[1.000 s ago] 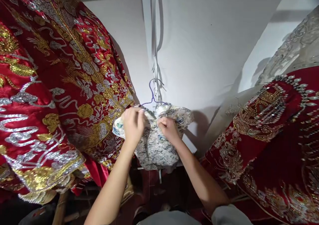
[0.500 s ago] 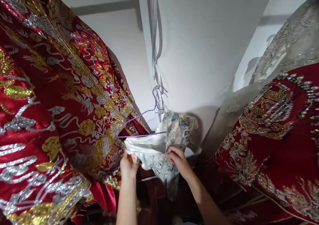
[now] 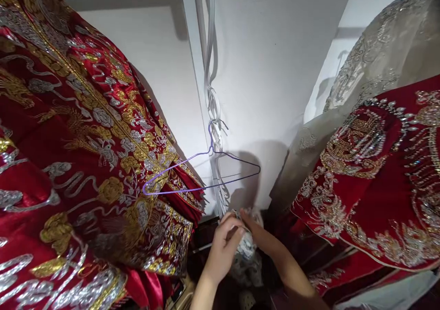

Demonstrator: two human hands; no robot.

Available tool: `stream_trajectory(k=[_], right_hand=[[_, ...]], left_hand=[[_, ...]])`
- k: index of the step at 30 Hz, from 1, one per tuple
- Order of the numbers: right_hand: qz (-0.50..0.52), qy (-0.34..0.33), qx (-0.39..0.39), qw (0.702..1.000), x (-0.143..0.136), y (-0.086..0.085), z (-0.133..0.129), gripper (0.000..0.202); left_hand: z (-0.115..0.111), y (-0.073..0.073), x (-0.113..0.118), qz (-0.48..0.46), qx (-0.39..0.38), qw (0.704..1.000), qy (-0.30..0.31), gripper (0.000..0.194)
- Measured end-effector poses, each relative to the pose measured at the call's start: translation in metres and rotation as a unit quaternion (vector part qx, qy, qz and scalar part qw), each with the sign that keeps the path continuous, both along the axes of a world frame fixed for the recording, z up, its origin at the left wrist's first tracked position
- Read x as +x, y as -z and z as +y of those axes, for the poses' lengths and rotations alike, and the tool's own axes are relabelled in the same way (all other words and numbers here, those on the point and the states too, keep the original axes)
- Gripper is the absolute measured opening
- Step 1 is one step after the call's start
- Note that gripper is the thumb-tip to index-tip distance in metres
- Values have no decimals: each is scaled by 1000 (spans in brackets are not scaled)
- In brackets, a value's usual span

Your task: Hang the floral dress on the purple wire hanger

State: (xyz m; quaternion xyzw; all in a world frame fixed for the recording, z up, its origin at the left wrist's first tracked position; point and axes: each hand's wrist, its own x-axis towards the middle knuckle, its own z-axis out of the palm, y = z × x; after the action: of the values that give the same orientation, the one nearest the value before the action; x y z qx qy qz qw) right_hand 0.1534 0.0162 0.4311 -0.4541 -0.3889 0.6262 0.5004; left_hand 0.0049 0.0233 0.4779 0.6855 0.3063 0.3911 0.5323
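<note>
Low in the middle, a pale floral-patterned garment (image 3: 246, 246) is bunched between my two hands. My left hand (image 3: 225, 246) is closed on its left side, with thumb and fingers bent together. On the far right side of the cloth is my right hand (image 3: 257, 231), closed against it; its fingers are partly hidden. Above both hands, a bare purple wire hanger (image 3: 178, 192) hangs by its hook from a white strip with ring-shaped loops (image 3: 213, 106). Neither hand touches the hanger.
A red gown with gold and silver embroidery (image 3: 113, 131) fills the left side. To the right hang a beaded red garment (image 3: 381, 195) and a sheer whitish beaded one (image 3: 371, 67). A pale wall (image 3: 268, 72) stands behind. The floor area below is dark.
The floral garment has come off the hanger and is now bunched lower. My left hand has moved right and down, close to my right hand. The hanger now hangs bare.
</note>
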Motion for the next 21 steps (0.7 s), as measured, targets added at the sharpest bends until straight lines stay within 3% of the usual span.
stream_trajectory(k=[2, 4, 7, 10, 14, 18, 21], right_hand=[[68, -66, -40, 995, -1, -7, -3, 55], [97, -123, -54, 986, 5, -13, -4, 51], [88, -217, -55, 971, 25, -23, -2, 39], [-6, -258, -34, 966, 51, -41, 7, 28], [-178, -175, 106, 963, 70, -71, 25, 8], [-224, -63, 253, 939, 69, -78, 38, 50], [-247, -20, 247, 937, 69, -63, 49, 70]], left_hand=[[-5, -5, 2, 72, 90, 993, 10, 20], [-6, -2, -1, 104, 126, 987, 4, 18], [-7, 15, -13, 104, 62, 992, -29, 27], [-12, 38, -28, 156, 5, 988, -11, 28], [-23, 54, -52, 222, 7, 975, -2, 20], [-22, 46, -82, 287, 19, 956, -62, 27], [-16, 38, -100, 350, 60, 929, -103, 37]])
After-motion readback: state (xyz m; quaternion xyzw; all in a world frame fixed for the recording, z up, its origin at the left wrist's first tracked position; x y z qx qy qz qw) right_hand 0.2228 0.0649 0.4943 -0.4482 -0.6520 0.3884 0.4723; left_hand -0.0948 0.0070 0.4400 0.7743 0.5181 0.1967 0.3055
